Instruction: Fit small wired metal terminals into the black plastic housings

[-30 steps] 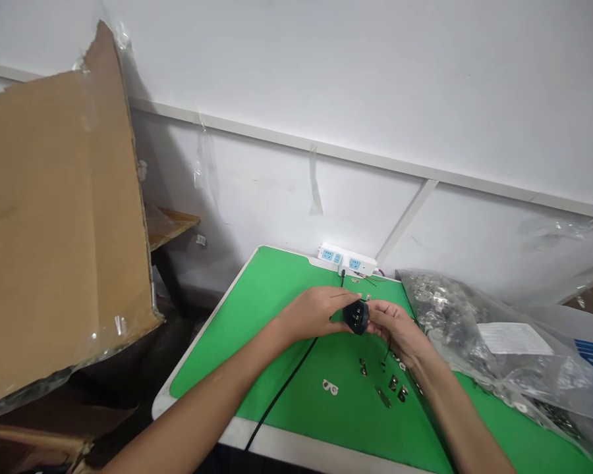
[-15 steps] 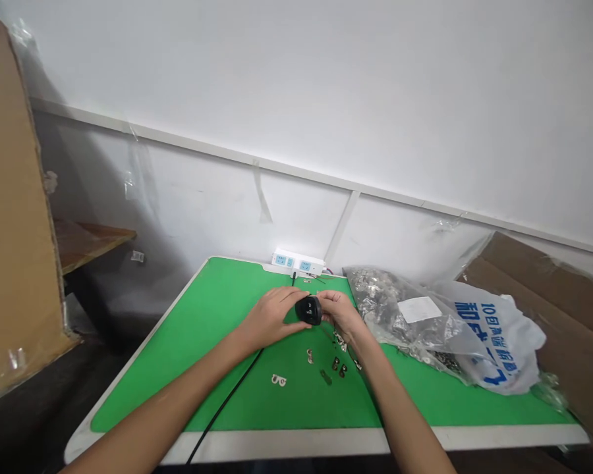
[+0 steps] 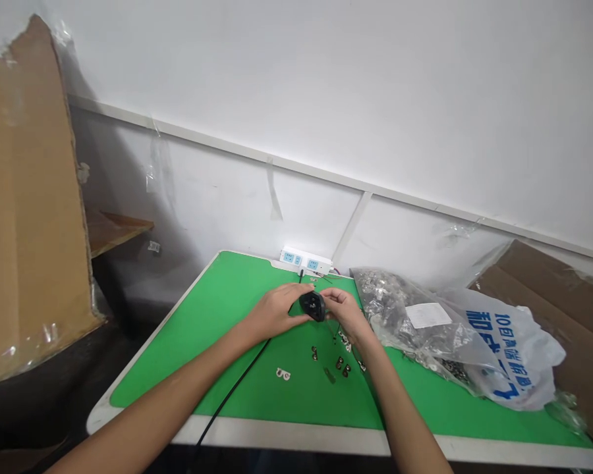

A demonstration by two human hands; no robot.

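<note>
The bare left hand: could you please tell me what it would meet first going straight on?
The left hand would first meet the black, rounded, plastic-looking object it grips; beyond that, the right hand seems next, though depth is unclear.

Between our left fingers (image 3: pixel 295 290) and right fingers (image 3: pixel 335 294) we hold a black piece (image 3: pixel 311 306) above the green surface (image 3: pixel 222 296). Nearer us lie small metal parts (image 3: pixel 283 374); behind, a white power strip (image 3: pixel 305 258); rightward, a clear bag (image 3: pixel 393 306).
</note>
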